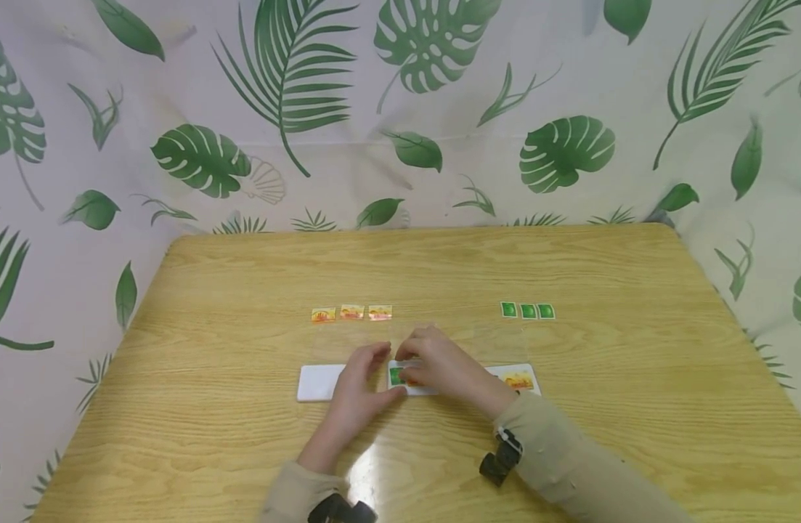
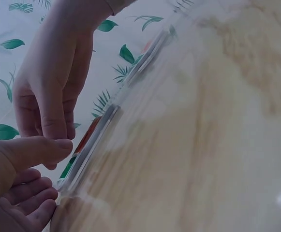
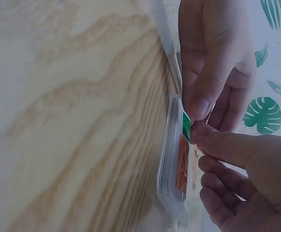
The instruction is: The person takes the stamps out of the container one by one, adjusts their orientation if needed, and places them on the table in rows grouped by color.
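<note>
A white strip (image 1: 422, 391) lies on the table between the hands, with a green stamp (image 1: 396, 375) at its left end and an orange stamp (image 3: 181, 164) beside it. Over that end, my right hand (image 1: 442, 367) pinches a small stamp; its thin serrated edge (image 3: 209, 115) shows by the thumb, its face hidden. My left hand (image 1: 361, 388) spreads around the strip's left end, fingers relaxed, thumb at the near edge. In the left wrist view the two hands almost meet above the strip.
A blank white strip (image 1: 318, 383) lies left, and another bearing an orange stamp (image 1: 518, 380) lies right, partly behind the right hand. Farther back are orange stamps (image 1: 352, 312) at left and green stamps (image 1: 527, 311) at right, near faint transparent sheets (image 1: 498, 341).
</note>
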Action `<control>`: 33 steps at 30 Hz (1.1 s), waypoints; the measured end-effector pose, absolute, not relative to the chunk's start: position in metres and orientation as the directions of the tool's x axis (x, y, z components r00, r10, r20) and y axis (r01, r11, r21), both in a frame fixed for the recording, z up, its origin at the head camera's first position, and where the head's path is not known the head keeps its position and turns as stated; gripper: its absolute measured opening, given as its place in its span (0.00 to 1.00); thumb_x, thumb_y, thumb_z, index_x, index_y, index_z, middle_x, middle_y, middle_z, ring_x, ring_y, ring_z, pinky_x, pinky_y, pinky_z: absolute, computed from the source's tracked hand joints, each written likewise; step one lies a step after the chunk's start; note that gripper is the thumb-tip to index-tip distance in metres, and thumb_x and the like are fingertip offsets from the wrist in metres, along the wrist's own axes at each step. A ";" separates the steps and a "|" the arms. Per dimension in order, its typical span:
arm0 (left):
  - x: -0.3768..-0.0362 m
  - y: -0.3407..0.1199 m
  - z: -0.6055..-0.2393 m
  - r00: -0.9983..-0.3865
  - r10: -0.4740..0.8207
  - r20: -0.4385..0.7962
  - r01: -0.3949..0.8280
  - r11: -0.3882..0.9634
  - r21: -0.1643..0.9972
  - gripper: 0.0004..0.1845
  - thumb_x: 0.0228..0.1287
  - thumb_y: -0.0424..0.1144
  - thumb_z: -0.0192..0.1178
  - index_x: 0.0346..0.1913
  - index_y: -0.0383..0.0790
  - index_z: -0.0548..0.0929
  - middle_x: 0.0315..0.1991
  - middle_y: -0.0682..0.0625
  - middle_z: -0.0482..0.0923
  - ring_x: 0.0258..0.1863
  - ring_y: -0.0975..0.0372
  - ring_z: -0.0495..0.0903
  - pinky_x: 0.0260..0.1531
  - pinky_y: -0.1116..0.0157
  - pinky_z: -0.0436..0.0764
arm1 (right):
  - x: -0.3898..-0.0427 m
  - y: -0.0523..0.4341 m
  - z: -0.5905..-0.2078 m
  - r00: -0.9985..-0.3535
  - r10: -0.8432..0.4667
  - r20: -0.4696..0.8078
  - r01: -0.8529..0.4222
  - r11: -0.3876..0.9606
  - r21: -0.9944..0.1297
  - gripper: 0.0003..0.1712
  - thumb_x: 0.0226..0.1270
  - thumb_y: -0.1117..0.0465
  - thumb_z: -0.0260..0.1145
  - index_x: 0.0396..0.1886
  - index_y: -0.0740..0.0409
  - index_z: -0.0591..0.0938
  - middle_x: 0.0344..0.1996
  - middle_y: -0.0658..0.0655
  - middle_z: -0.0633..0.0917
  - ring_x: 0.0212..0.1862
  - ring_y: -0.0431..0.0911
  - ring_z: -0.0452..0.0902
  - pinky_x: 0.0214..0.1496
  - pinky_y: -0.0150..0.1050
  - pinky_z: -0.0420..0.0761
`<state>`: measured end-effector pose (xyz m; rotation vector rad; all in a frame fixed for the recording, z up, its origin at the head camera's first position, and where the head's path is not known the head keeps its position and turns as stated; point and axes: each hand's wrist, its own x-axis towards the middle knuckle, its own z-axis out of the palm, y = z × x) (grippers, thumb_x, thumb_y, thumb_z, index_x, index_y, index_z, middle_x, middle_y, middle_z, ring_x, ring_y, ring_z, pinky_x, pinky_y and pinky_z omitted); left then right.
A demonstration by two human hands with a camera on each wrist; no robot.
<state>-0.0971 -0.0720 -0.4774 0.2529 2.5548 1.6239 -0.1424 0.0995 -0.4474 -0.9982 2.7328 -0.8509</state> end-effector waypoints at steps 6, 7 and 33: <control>-0.095 -0.070 -0.480 -0.981 0.193 0.010 0.104 0.482 0.870 0.37 0.47 0.39 0.70 0.61 0.39 0.66 0.58 0.48 0.68 0.57 0.57 0.69 0.59 0.61 0.68 | -0.142 0.097 -0.448 -0.771 -0.633 0.072 -0.562 0.623 -0.545 0.11 0.51 0.59 0.70 0.35 0.58 0.83 0.33 0.50 0.81 0.39 0.43 0.71 0.42 0.36 0.73; -0.094 -0.070 -0.480 -0.981 0.193 0.010 0.104 0.488 0.867 0.37 0.46 0.39 0.70 0.61 0.39 0.66 0.58 0.48 0.67 0.56 0.57 0.69 0.59 0.60 0.68 | -0.142 0.096 -0.448 -0.769 -0.635 0.069 -0.562 0.621 -0.547 0.11 0.51 0.60 0.70 0.35 0.58 0.83 0.33 0.50 0.81 0.39 0.44 0.71 0.42 0.37 0.73; -0.092 -0.068 -0.489 -0.966 0.233 0.110 0.225 0.555 0.801 0.39 0.45 0.39 0.70 0.61 0.40 0.64 0.54 0.49 0.68 0.54 0.59 0.67 0.58 0.59 0.68 | -0.137 0.090 -0.450 -0.752 -0.657 0.048 -0.576 0.620 -0.532 0.12 0.49 0.62 0.71 0.36 0.58 0.84 0.33 0.51 0.80 0.40 0.44 0.70 0.43 0.36 0.74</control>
